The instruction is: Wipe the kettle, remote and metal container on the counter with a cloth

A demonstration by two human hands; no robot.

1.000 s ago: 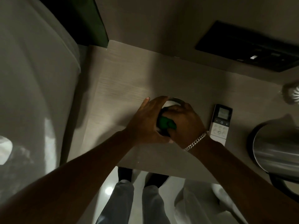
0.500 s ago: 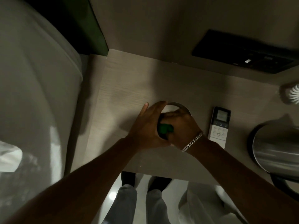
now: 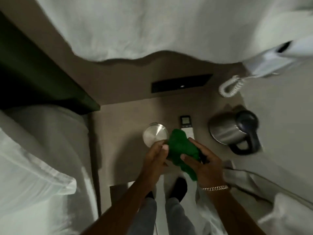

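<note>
The round metal container (image 3: 155, 135) stands on the counter (image 3: 118, 133), its shiny top uncovered. A green cloth (image 3: 182, 150) is bunched between both hands just in front and right of it. My left hand (image 3: 156, 156) pinches the cloth's left side, fingertips close to the container's near rim. My right hand (image 3: 205, 164), with a chain bracelet, grips the cloth's right side. The white remote (image 3: 186, 126) lies behind the cloth, its lower part hidden. The steel kettle (image 3: 233, 131) with a black lid and handle stands at the right.
A white coiled phone cord (image 3: 231, 87) and a phone hang at the back right. A black wall panel (image 3: 181, 83) sits above the counter. White bedding (image 3: 33, 167) fills the left, a white curtain (image 3: 135, 28) the top. My feet show below the counter edge.
Both hands have come off the metal container and pulled back toward me with the cloth. The container's top is now exposed. The view has widened, showing the whole kettle.
</note>
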